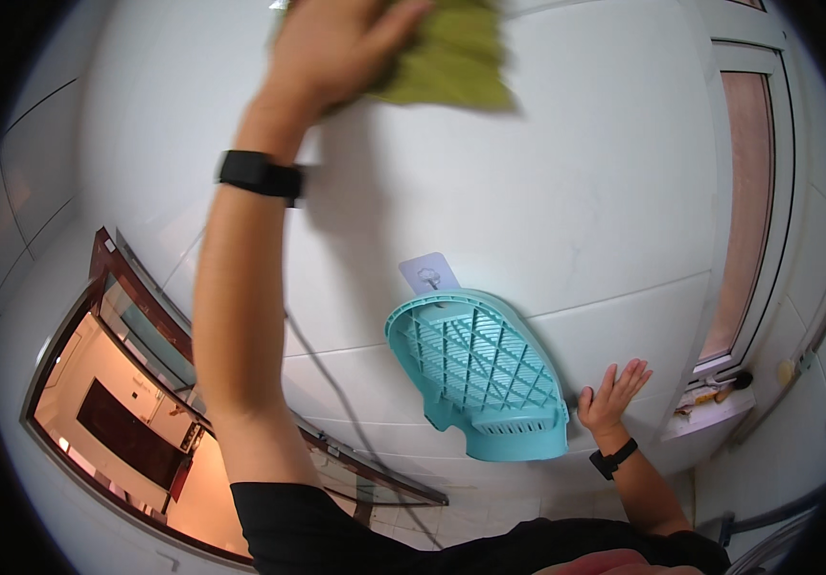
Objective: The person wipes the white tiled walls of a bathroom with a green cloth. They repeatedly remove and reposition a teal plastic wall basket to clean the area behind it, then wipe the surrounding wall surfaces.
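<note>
My left hand (334,54) is raised high, pressing an olive-green cloth (449,61) against the white tiled wall (528,194). Hand and cloth are partly cut off by the top of the view, and the fingertips are hidden. Lower down on the right, my right hand (610,404) lies with spread fingers against the wall, holding nothing. Just left of it, a turquoise plastic washboard (485,366) with a ribbed grid hangs from a clear adhesive hook (429,274).
At right is a tall white-framed window (743,215); its sill (715,410) bears a brush and small items. A towel rail (787,402) runs along the right wall. A dark-framed doorway (61,366) opens at left. A thin cord (337,392) hangs down the wall.
</note>
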